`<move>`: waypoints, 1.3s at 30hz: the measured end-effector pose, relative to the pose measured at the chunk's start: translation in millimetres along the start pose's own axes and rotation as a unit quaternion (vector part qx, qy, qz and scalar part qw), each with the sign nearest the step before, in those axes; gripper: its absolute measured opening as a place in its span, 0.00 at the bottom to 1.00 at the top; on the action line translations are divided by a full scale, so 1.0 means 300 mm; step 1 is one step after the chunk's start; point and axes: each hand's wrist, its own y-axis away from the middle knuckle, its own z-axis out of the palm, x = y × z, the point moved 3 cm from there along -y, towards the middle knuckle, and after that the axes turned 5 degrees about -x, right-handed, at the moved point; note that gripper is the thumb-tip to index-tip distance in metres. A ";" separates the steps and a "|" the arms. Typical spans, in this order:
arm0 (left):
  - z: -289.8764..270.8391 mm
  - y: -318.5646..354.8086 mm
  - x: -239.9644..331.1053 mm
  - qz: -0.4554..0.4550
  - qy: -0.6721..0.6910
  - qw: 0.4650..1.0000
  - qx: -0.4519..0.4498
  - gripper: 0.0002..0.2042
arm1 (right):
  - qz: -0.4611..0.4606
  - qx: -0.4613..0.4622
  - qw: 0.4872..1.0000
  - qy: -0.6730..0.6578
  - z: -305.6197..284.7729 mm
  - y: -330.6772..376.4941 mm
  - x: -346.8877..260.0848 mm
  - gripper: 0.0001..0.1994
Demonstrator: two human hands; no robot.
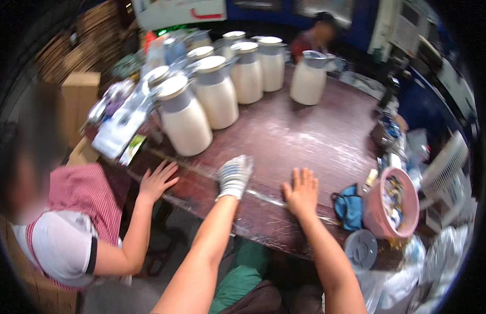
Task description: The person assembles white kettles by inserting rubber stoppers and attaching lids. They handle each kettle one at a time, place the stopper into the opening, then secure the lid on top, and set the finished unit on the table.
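Observation:
My left hand [234,177], in a white knit glove with grey-blue stripes, is at the near part of the dark red table [326,136]. Its fingers are blurred, so what they do is unclear. To its right, my bare right hand [301,192] lies flat on the tabletop, fingers stretched out, holding nothing. Nearest my left hand stands a cream jug [186,125] with a grey collar and pale lid. Another cream jug [216,94] and several more stand upright behind it. A single jug [308,81], with its grey collar showing, stands apart at the far side.
A co-worker's hand [158,182] rests at the table's left edge, near plastic bags [120,131]. Another person [305,44] sits at the far side. On the right are a blue pouch [349,206], a pink basket [378,209] of small parts, a grey round lid [361,248] and a white fan [446,162].

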 end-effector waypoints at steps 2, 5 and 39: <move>-0.003 0.007 -0.039 0.028 -0.024 0.996 0.078 0.14 | -0.024 -0.020 0.999 -0.020 -0.025 0.084 -0.031 0.34; -0.014 0.043 -0.006 0.069 -0.047 0.992 0.091 0.13 | -0.039 0.009 0.998 -0.043 -0.035 0.225 -0.017 0.33; -0.013 0.598 0.317 0.066 0.195 0.978 -0.029 0.09 | -0.038 0.100 0.991 -0.075 -0.059 0.418 0.008 0.25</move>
